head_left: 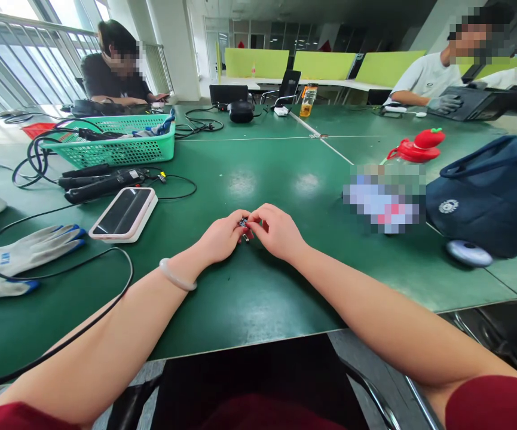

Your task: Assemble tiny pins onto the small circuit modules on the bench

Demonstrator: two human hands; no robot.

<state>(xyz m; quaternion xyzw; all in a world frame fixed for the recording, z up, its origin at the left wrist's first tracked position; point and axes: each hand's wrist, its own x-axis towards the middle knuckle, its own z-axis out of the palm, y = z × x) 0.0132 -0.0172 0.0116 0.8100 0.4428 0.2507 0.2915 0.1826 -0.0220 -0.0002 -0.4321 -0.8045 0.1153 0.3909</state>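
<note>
Above the green tabletop, my left hand and my right hand meet at the fingertips. Between them they pinch a small dark and silver piece, with a shiny metal end pointing down. Fingers cover most of it, so its kind cannot be made out. A pale bangle circles my left wrist. To the left of my left hand lies a phone in a thick pale pink case.
At left are a green basket with cables, black folded rods, work gloves and a looping black cable. A red-lidded bottle and a navy bag stand at right. Other people sit across the table.
</note>
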